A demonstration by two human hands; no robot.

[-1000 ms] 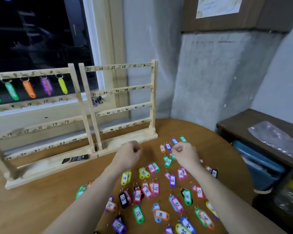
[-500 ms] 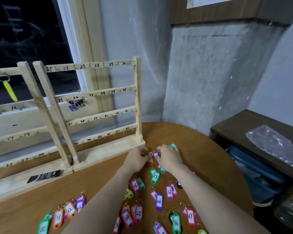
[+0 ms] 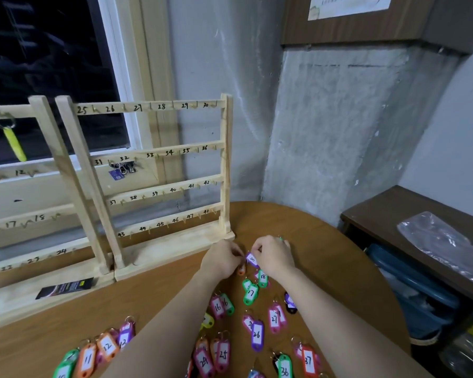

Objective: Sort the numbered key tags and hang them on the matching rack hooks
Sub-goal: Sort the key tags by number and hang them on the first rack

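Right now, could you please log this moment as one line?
both hands pinch purple tag | beside right rack base | not hung

Two racks (image 3: 159,186) stand side by side at the counter's (image 3: 325,255) back; key tags (image 3: 257,334) lie scattered before them, a cabinet (image 3: 393,211) to the right.

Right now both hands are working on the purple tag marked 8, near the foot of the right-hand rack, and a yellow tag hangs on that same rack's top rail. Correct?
Not quite. The yellow tag hangs on the left-hand rack, as the head view shows. The right-hand rack carries only a dark key bunch near 32. Both the left hand and right hand are at the purple tag.
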